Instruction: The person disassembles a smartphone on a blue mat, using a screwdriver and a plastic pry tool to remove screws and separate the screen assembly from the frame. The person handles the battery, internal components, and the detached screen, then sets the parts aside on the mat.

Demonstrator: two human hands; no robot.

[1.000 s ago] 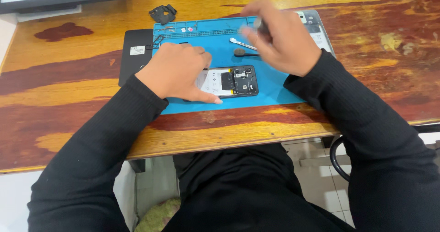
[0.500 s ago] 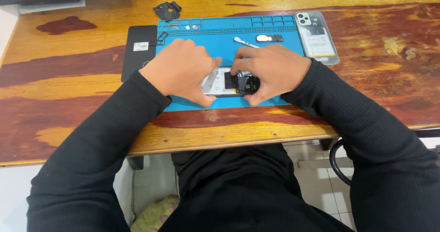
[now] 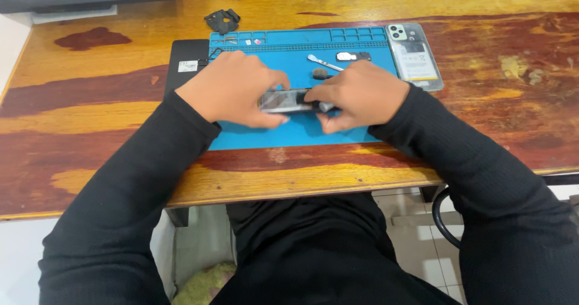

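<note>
Both hands lift the opened phone point(image 3: 288, 100) on edge over the blue mat point(image 3: 289, 133).

Left hand point(image 3: 232, 91) and right hand point(image 3: 362, 94) each have a closed grip on one end of it; best kept low over the mat, fingertips on the frame edges, pressure even. Count: one phone in hand, one clear back cover point(image 3: 416, 58) on the bench point(image 3: 90, 112), one metal pry tool point(image 3: 322, 62), one black bracket point(image 3: 222, 20).

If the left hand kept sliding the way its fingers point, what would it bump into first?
Probably the right hand. The left hand points across the phone that both grip, straight toward it.
</note>
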